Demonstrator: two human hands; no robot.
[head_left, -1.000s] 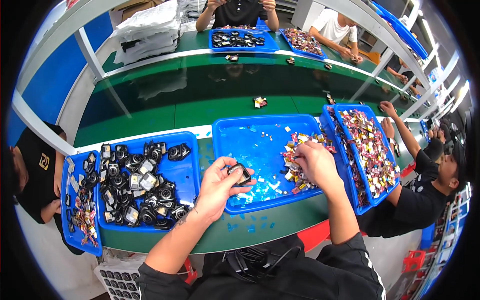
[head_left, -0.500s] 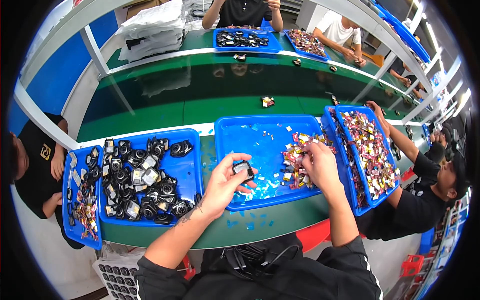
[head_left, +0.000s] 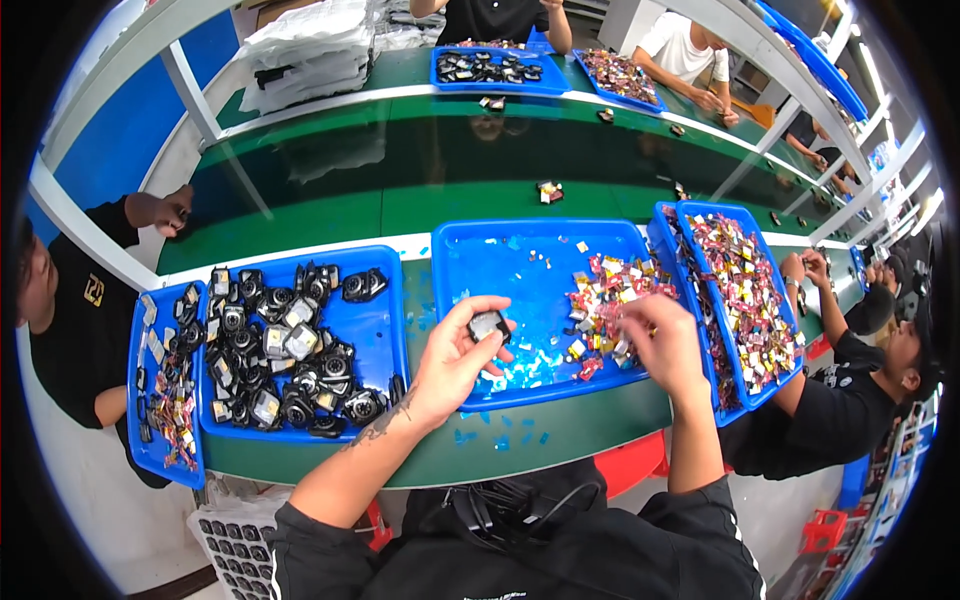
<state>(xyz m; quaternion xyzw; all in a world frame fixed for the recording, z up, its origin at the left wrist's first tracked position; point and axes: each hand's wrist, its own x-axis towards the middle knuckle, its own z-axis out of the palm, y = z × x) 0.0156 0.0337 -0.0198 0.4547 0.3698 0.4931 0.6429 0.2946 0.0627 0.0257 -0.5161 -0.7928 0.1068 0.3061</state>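
My left hand (head_left: pixel 455 362) holds a small black device (head_left: pixel 489 325) with a grey square face over the near edge of the middle blue tray (head_left: pixel 500 265). My right hand (head_left: pixel 663 343) reaches into a heap of small colourful pieces (head_left: pixel 608 305) lying in the right half of that tray; its fingertips are among them, and whether they pinch one is hidden. Blue scraps lie on the tray floor between the hands.
A blue tray (head_left: pixel 385 330) to the left is full of black devices. A tilted tray of colourful pieces (head_left: pixel 745 295) stands to the right, beside a seated person (head_left: pixel 860 375). Another person (head_left: pixel 75 320) sits at left. A green conveyor (head_left: pixel 420 170) runs behind, with more trays beyond.
My left hand has lifted and turned the black device upward toward me. My right hand has shifted slightly right and nearer within the heap of colourful pieces.
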